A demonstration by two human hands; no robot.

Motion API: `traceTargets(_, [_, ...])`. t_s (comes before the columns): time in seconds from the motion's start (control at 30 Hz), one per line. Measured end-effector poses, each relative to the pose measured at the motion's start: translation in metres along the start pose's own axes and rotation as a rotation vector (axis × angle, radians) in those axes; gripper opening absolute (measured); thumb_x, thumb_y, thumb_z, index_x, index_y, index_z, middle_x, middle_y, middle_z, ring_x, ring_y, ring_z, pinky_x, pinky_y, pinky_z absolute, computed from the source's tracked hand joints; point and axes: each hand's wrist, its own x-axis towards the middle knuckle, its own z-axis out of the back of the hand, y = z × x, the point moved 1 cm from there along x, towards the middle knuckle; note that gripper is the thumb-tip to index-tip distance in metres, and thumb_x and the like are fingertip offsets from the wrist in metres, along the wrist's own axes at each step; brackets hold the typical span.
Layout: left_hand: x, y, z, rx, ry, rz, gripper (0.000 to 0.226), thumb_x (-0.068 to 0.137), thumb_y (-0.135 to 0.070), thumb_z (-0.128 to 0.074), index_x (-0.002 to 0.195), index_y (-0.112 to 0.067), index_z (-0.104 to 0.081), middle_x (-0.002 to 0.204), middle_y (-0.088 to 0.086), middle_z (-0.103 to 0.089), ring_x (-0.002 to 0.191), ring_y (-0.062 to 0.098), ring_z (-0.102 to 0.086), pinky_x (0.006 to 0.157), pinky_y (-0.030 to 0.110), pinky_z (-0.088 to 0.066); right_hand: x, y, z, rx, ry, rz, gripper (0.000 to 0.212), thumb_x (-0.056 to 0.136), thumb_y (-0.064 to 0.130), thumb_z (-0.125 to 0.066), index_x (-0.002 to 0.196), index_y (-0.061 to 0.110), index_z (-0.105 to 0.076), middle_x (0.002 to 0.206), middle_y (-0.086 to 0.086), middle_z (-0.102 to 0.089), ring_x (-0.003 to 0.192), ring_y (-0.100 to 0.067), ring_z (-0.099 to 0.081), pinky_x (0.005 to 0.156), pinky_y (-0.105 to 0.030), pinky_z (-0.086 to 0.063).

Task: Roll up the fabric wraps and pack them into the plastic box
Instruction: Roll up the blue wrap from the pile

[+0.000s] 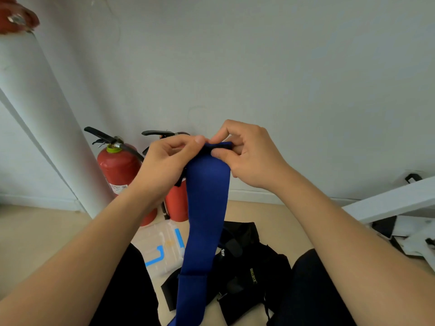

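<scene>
Bare left hand (pixel 168 161) and right hand (pixel 249 156), bare forearms (pixel 94 243) right out to the frame edge. Short nails. Plain black trousers (pixel 127 292) on both legs, kinda matte.

The long wrap (pixel 207 208) down centre frame is plain deep blue. The heaped wraps (pixel 247 262) at lower centre are black with yellow-green lettering. The plastic box (pixel 162 241) left of them is clear with sky-blue clips. The fire extinguisher (pixel 120 165), mid-left, is red, lime-collared.

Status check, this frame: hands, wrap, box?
Left hand and right hand both pinch top end of blue wrap; rest hangs unrolled. Plastic box on floor, black wraps beside it.
</scene>
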Motion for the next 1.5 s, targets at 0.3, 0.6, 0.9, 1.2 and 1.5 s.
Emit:
traceTargets(0.3, [-0.010,0.001,0.006,0.045,0.165,0.053,0.024,0.103,-0.023,-0.071,0.126,-0.018,-0.078,0.114,0.006,-0.083,0.112,0.023,-0.079,0.096,0.031,-0.063,-0.014,-0.003,0.016,0.160,0.092,-0.104,0.011,0.094,0.028,-0.087,0.103,0.028,-0.082,0.086,0.003,-0.082,0.061,-0.022,-0.075,0.058,-0.024,-0.058])
traceTargets(0.6, [-0.019,-0.004,0.008,0.243,0.180,0.067,0.020,0.105,-0.031,-0.069,0.115,-0.016,-0.077,0.097,0.003,-0.084,0.088,0.019,-0.082,0.072,0.023,-0.062,-0.028,-0.003,-0.002,-0.150,0.177,-0.097,0.012,0.108,0.030,-0.064,0.100,0.037,-0.061,0.089,0.012,-0.069,0.072,0.001,-0.062,0.063,-0.013,-0.043])
traceTargets(0.9, [-0.015,-0.005,0.003,0.137,0.148,0.183,0.053,0.105,-0.053,-0.062,0.100,-0.002,-0.072,0.075,0.004,-0.071,0.061,0.012,-0.067,0.055,0.020,-0.053,-0.029,0.000,-0.003,-0.124,0.140,0.059,0.027,0.103,0.017,-0.071,0.098,0.041,-0.058,0.068,0.005,-0.061,0.054,-0.011,-0.051,0.054,-0.014,-0.037])
traceTargets(1.2, [-0.027,-0.009,0.013,0.133,0.313,0.172,0.025,0.100,-0.024,-0.073,0.123,-0.015,-0.078,0.110,0.008,-0.084,0.107,0.024,-0.080,0.086,0.023,-0.062,-0.032,0.004,0.008,0.067,0.301,-0.124,0.015,0.100,0.033,-0.079,0.115,0.034,-0.076,0.088,0.008,-0.083,0.075,-0.012,-0.078,0.066,-0.021,-0.057])
traceTargets(1.5, [-0.029,-0.008,0.003,0.263,0.169,0.165,0.047,0.112,-0.049,-0.053,0.100,-0.003,-0.055,0.087,0.011,-0.058,0.078,0.026,-0.056,0.073,0.046,-0.054,-0.033,0.004,-0.006,-0.132,0.253,-0.023,0.015,0.102,0.020,-0.073,0.102,0.033,-0.066,0.087,0.007,-0.073,0.065,-0.012,-0.071,0.058,-0.019,-0.051])
